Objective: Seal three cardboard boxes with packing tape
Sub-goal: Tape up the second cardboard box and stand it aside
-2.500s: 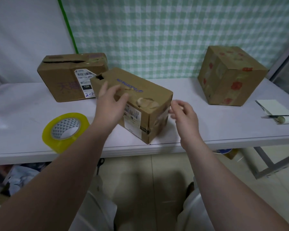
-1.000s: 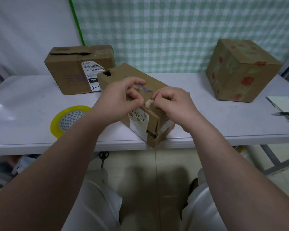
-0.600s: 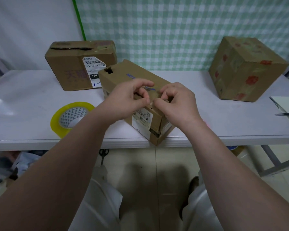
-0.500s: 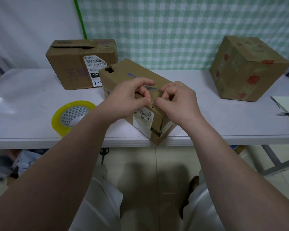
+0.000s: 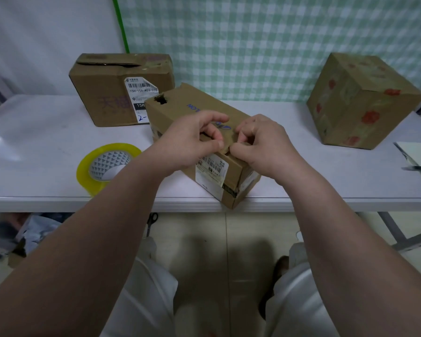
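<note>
Both hands are on the near box (image 5: 180, 110), which sits slantwise mid-table with its near corner right at the front edge of the table (image 5: 46, 142). The left hand (image 5: 190, 144) and right hand (image 5: 265, 144) meet at the top's near end. Fingers are curled, and thumb and fingertips of each pinch a crumpled brown scrap (image 5: 225, 149) stuck at that edge. A white barcode label (image 5: 210, 172) shows on the side just below them. There's a ragged hole (image 5: 161, 99) in the box's far top corner, dark inside, so what it holds can't be told.

The tape roll (image 5: 107, 164), yellow, lies flat on the table just left of the left forearm, untouched. Behind it stands the back box (image 5: 112, 93), carrying a shipping label. Its top seam gapes in a dark slit and nothing inside can be made out. Well off to the right sits the flowered box (image 5: 365, 100), closed on every face that shows. At the far right edge lies a pale pad (image 5: 416, 154). Scissors (image 5: 152, 220) lie on the floor under the table.
</note>
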`<state>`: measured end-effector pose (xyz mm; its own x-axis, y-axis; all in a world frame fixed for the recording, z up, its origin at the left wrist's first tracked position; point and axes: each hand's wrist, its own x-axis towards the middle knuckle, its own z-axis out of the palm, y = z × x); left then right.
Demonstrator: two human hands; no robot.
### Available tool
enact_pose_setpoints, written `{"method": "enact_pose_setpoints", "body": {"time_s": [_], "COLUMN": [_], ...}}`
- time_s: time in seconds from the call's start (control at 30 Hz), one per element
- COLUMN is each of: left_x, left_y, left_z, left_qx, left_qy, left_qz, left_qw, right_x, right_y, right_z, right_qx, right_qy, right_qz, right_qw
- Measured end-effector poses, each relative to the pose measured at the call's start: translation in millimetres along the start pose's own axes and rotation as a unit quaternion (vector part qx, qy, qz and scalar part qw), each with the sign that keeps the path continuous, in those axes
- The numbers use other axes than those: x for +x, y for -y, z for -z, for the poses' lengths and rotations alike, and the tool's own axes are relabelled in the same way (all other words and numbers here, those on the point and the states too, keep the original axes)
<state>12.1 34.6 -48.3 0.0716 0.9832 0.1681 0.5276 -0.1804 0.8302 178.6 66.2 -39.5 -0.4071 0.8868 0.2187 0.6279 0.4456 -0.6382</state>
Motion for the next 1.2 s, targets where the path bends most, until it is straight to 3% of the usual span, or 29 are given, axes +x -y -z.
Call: {"method": "enact_pose_setpoints", "body": {"time_s": [0.3, 0.5, 0.67, 0.8, 0.93, 1.0, 1.2], "left_x": [0.5, 0.3, 0.2, 1.3, 2.2, 2.8, 1.3], "left_y": [3.2, 3.0, 3.3, 5.1, 7.3, 7.7, 6.4], "left_z": [0.2, 0.7, 0.2, 0.4, -0.3, -0.4, -0.4], "left_qx": [-0.019, -0.029, -0.033, -0.036, -0.037, -0.031, -0.038], "left_qy": [0.004, 0.010, 0.008, 0.009, 0.011, 0.009, 0.007], "left_qz": [-0.004, -0.004, -0.004, -0.006, -0.010, -0.014, -0.008], "left_qw": [1.000, 1.000, 0.999, 0.999, 0.999, 0.999, 0.999], "right_x": [-7.1, -4.6, -5.0, -1.5, -3.8, -4.8, -7.1], "right_y": [-10.8, -15.2, -17.6, -13.8, -15.2, -14.4, -10.5], "right_z": [12.4, 10.0, 14.2, 11.0, 11.5, 11.2, 7.4], "right_qx": [0.085, 0.069, 0.156, 0.119, 0.217, 0.214, 0.130], "right_qy": [0.027, 0.022, 0.060, 0.058, 0.090, 0.097, 0.012], "right_qz": [-0.020, -0.001, -0.012, -0.013, -0.031, -0.030, -0.024], "right_qw": [0.996, 0.997, 0.986, 0.991, 0.972, 0.972, 0.991]}}
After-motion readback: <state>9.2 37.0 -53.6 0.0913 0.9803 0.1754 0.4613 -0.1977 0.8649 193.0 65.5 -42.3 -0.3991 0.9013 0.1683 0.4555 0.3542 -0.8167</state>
